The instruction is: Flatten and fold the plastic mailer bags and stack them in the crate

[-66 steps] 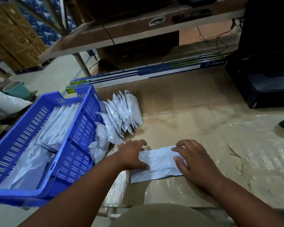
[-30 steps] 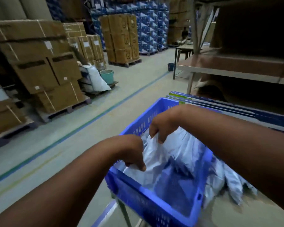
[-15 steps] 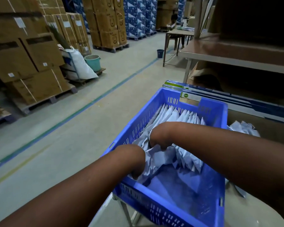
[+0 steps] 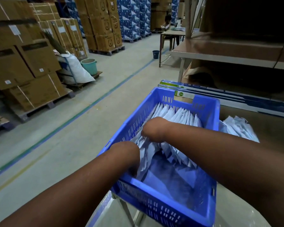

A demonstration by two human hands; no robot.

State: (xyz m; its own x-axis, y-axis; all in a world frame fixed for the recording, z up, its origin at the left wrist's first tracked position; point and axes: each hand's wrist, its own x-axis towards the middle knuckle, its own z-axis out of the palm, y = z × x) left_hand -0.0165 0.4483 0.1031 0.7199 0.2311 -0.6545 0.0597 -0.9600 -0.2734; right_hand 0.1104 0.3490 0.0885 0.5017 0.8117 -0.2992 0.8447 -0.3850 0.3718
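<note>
Both grips (fingers hidden) in crate

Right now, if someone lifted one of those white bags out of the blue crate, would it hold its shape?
Probably not. The folded mailer bags are thin, creased plastic that leans in rows inside the crate, so one would likely flop and feel light. The glossy film may also slip between fingers.

Two bare forearms, no sleeves reaching the wrists. No watch, bracelet or glove showing. Left hand and right hand bare, fingers mostly hidden from view.
</note>
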